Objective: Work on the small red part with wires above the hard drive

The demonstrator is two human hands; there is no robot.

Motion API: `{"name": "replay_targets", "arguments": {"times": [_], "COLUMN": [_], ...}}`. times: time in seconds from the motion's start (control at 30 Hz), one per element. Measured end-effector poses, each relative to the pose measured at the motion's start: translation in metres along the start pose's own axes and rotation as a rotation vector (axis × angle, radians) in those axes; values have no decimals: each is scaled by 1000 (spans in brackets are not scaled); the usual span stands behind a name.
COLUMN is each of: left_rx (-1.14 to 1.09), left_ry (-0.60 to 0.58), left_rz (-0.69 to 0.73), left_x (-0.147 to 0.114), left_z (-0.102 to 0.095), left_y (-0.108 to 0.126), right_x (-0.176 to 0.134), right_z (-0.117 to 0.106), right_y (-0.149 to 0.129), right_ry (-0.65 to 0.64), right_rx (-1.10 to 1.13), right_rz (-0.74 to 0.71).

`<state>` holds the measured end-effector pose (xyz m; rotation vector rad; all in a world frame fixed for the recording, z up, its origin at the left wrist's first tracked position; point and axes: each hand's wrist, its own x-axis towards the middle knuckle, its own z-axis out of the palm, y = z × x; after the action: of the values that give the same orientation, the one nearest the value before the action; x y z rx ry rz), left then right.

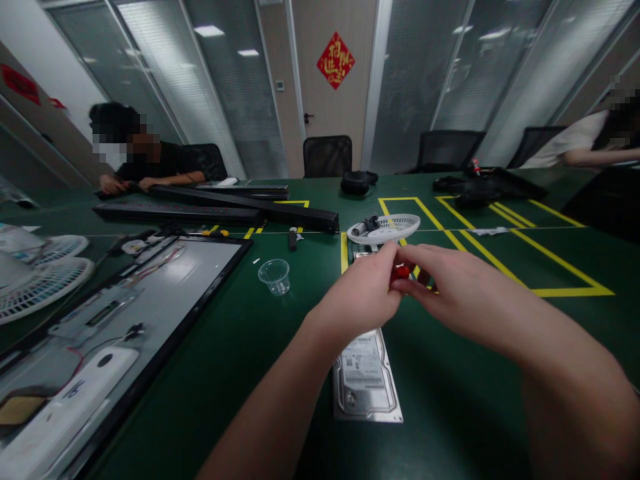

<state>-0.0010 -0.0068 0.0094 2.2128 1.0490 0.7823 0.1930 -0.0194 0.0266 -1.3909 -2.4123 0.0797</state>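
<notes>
A small red piece (402, 272) sits between my hands, the thumb and fingers of my right hand (450, 275) closed on it. My left hand (367, 291) is right beside it, fingers hidden, so I cannot tell its grip. Below, a hard drive (369, 383) lies on the green table (450, 413); leftward stands a clear cup (274, 272).

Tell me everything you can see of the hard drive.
The hard drive is a flat, silvery, metal-looking slab with a contoured top, a pale printed label too small to read, and a round mark close to its near end. It lies label up on the green table. The left hand hides its far end; whether they touch isn't clear.
</notes>
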Motion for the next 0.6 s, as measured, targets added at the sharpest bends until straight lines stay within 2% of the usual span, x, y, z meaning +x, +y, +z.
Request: {"name": "replay_targets", "arguments": {"times": [0.1, 0.33, 0.53, 0.6], "left_rx": [-5, 9, -4, -16], "left_ry": [-4, 6, 0, 0], "left_rz": [-2, 13, -19, -17], "left_x": [1, 2, 0, 0], "left_z": [0, 3, 0, 1], "left_y": [-1, -1, 0, 0], "right_x": [1, 3, 1, 2], "right_z": [1, 3, 1, 1], "right_y": [1, 2, -1, 0], "right_ry": [-2, -49, 0, -8], "right_rx": [47, -38, 42, 55], "right_rz": [-61, 91, -57, -60]}}
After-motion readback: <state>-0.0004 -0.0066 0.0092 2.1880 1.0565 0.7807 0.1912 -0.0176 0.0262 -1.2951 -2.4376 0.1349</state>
